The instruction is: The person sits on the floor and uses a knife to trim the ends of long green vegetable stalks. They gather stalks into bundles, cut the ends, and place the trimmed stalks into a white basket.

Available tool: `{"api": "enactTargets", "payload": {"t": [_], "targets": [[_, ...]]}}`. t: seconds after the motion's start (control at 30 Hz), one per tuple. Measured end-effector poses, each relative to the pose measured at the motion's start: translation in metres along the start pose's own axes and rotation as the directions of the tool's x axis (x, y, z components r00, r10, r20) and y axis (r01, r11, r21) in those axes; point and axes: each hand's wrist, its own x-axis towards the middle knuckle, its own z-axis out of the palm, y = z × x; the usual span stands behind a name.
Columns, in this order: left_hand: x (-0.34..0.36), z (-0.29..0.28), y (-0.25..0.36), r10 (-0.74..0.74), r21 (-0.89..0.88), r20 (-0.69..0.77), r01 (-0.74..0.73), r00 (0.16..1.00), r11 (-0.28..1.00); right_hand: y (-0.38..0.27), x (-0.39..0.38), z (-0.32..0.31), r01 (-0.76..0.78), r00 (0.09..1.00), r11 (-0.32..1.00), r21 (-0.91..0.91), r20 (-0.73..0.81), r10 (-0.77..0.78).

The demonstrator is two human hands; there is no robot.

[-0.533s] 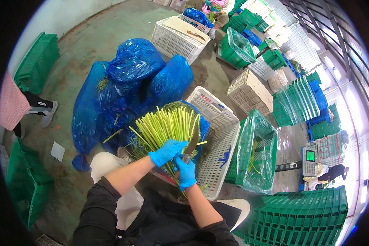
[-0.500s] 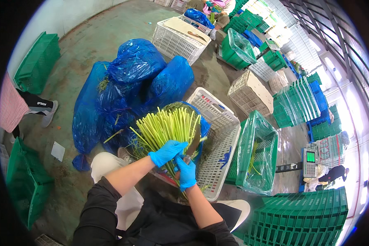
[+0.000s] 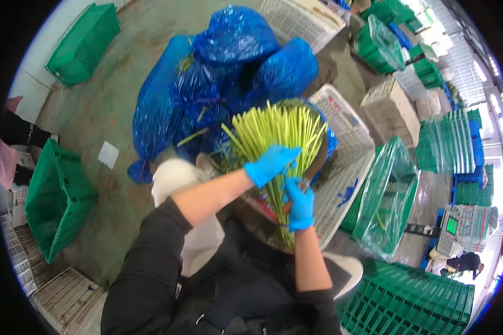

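A thick bunch of green stalks (image 3: 274, 131) fans out before me, pale cut ends pointing away and thinner ends toward my lap. My left hand (image 3: 272, 164), in a blue glove, is closed round its left and upper side. Beside it my gloved right hand (image 3: 299, 207) is wrapped round the handle of a knife. The dark, broad blade (image 3: 320, 159) of the knife lies along the bunch's right edge. Just right of the hands stands a white slatted crate (image 3: 349, 167), tilted, with a blue strip in it. Beneath the bunch, the container is mostly hidden.
Full blue plastic bags (image 3: 235, 36) are heaped beyond the bunch. A green crate lined with clear plastic (image 3: 394, 195) stands to the right, near a scale (image 3: 448, 231). Stacked green crates (image 3: 413, 296) are at lower right, a green crate (image 3: 56, 195) at left. A person's leg (image 3: 25, 131) shows far left.
My view has turned left, so the scene sits further right in the picture. Both hands keep their hold; the bunch looks more upright, its lower ends now showing below the hands.
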Motion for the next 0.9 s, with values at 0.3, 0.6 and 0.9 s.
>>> {"api": "enactTargets", "payload": {"t": [0.3,0.6,0.9], "targets": [[-0.004,0.0,0.016,-0.012,-0.064,0.271,0.03,0.963,0.997,-0.019,0.005,-0.015,-0.044,0.999,0.992,0.121,-0.01,0.045],[-0.01,0.003,0.019,0.014,-0.068,0.139,-0.004,0.99,0.998,-0.032,0.015,0.001,0.008,0.999,1.0,-0.003,0.048,-0.007],[-0.01,0.004,0.019,0.106,-0.114,0.283,-0.076,0.953,0.991,-0.039,0.015,-0.008,-0.011,1.0,1.0,0.028,0.002,0.011]]}}
